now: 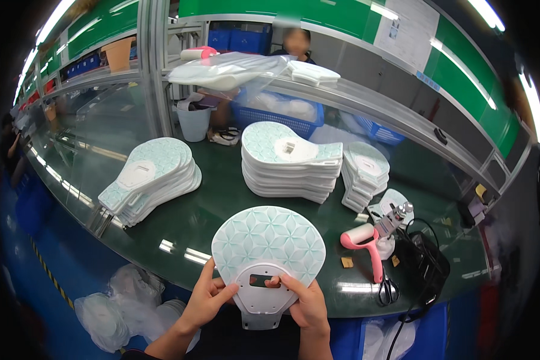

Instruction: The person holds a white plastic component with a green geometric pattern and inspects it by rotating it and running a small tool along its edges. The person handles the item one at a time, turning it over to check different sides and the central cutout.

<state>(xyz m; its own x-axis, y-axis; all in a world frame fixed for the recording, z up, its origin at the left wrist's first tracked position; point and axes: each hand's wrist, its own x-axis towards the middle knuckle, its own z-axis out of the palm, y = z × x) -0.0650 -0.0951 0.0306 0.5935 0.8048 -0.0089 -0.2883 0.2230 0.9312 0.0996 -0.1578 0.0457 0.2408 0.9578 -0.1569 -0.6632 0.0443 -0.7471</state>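
A dark green tabletop [222, 198] on a factory line, and you hold one patterned panel [269, 243] at its near edge.

Both your hands are clamped on the panel's narrow grey end: left hand [207, 300] grips its left edge, right hand [306, 303] its right, thumb at the slot. Stacks of the same panels sit beyond: one to the left [153, 177], a taller one in the middle [291, 165], a smaller one to the right [366, 174]. A pink lint roller [366, 246] and scissors [388, 291] lie to your right. You seem to be checking or fitting this piece; next calls for a steady grip and a clear look at the slot.
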